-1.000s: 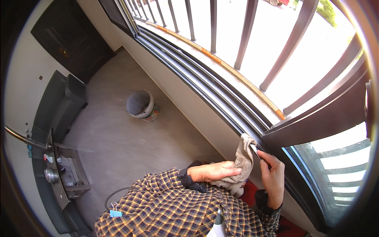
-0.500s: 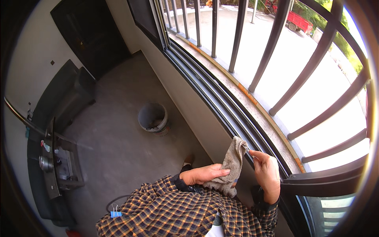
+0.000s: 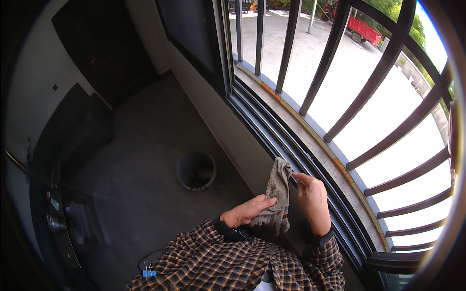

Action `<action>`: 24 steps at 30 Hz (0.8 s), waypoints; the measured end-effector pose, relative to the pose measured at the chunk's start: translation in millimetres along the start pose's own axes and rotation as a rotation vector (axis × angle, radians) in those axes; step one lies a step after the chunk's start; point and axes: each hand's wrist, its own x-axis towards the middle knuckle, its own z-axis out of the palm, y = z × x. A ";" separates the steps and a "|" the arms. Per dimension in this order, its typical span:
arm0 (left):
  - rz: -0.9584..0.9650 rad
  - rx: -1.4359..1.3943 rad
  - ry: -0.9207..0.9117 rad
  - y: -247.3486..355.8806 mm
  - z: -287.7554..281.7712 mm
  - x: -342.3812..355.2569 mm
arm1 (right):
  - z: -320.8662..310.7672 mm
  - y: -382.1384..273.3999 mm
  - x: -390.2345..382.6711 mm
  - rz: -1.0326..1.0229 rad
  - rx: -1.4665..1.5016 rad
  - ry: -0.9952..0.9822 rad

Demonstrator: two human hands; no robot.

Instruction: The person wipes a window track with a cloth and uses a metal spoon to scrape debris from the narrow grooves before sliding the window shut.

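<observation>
A grey-brown cloth (image 3: pixel 278 194) with a small striped patch near its lower edge hangs bunched in front of me, beside the window track (image 3: pixel 310 165). My left hand (image 3: pixel 246 211) is closed on its left side, thumb on top. At the cloth's upper right edge, the fingertips of my right hand (image 3: pixel 312 200) are pinched together on the fabric. Whether a thin thing is also between those fingertips, I cannot make out. Both hands are above the inner side of the sill, with the right one nearest the track's dark rails.
Dark bars (image 3: pixel 335 58) stand outside the window. A bucket (image 3: pixel 196 170) sits on the grey floor below the wall. To the left are a dark sofa (image 3: pixel 73 123) and a low table (image 3: pixel 60 233). A blue binder clip (image 3: pixel 149 273) is beside my checked shirt. Outside, a red cart (image 3: pixel 364 30) is parked.
The view has shifted, and the room looks darker. Both hands and the cloth appear slightly further left in the picture, the grip on the cloth much the same.
</observation>
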 end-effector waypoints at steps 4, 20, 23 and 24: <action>0.046 0.011 0.070 30.2 -32.2 9.6 | 31.7 -15.7 40.7 -0.044 -0.001 -0.012; 0.794 0.400 0.645 99.8 -49.6 -82.2 | 134.4 -133.6 107.0 -0.538 0.604 -0.042; 0.698 0.464 0.660 119.1 -34.7 -117.3 | 128.9 -143.6 101.6 -0.406 0.973 -0.069; 0.665 0.487 0.606 123.5 -33.4 -116.0 | 119.4 -135.5 99.1 -0.344 1.132 -0.097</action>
